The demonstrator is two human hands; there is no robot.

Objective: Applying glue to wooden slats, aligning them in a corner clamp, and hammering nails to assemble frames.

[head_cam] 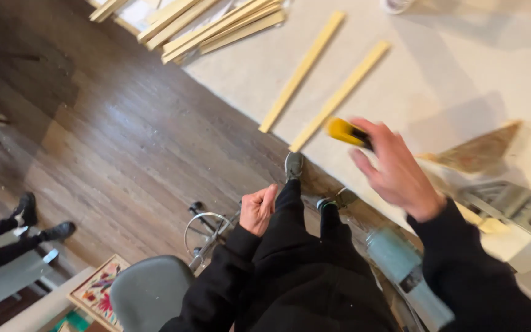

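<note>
Head view, my right hand (394, 169) blurred above the bench (474, 67) near its front edge, grasping a yellow-handled tool (348, 132), my left hand (258, 209) clenched in an empty fist over my thigh, two pale wooden slats (324, 80) near the bench's floor-side edge, stool (150, 289) below.

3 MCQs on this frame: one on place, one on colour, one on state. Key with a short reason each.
1. Where do the two separate wooden strips lie?
A on the pale work surface
B on the stool
C in the left hand

2. What colour is the tool at the right hand?
A red
B yellow
C blue

3. How is the left hand?
A spread flat
B holding a strip
C closed in a fist

Key: A, both rest on the pale surface; B, its body is yellow; C, the fingers are curled in, holding nothing visible.
</note>
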